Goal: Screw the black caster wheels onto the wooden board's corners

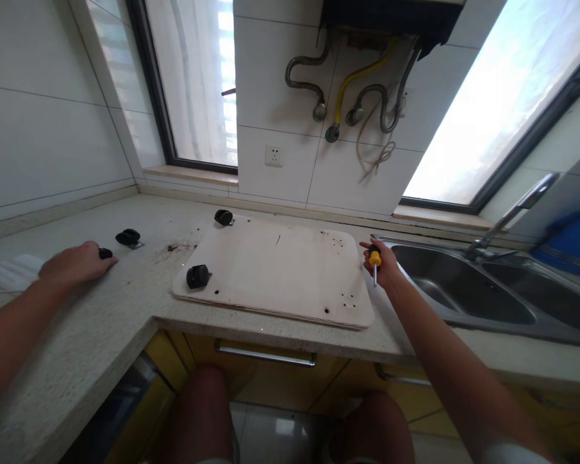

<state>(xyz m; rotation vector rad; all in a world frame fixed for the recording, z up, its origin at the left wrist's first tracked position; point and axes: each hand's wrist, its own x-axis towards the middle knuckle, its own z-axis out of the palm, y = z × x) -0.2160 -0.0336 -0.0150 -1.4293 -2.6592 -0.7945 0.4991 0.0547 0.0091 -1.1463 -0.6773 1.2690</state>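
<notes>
On the left of the counter, my left hand (pixel 75 265) is closed round a black caster wheel (pixel 105 253), mostly covered by the fingers. A second loose caster (pixel 127 237) lies just beyond it. My right hand (pixel 383 259) holds a screwdriver (pixel 375 259) with a yellow and black handle, its metal shaft hanging downward by the board's right edge. Between the hands lies a pale wooden board (pixel 280 270) with rounded corners. Two black casters stand on its left end, one at the far corner (pixel 223 217) and one at the near corner (pixel 198 276). Small holes show at its right corners.
A steel double sink (pixel 444 280) with a tap (pixel 512 206) is set in the counter at right. Dark crumbs (pixel 174 247) lie left of the board. A drawer handle (pixel 265 353) juts below the counter edge. Hoses (pixel 341 77) hang on the wall behind.
</notes>
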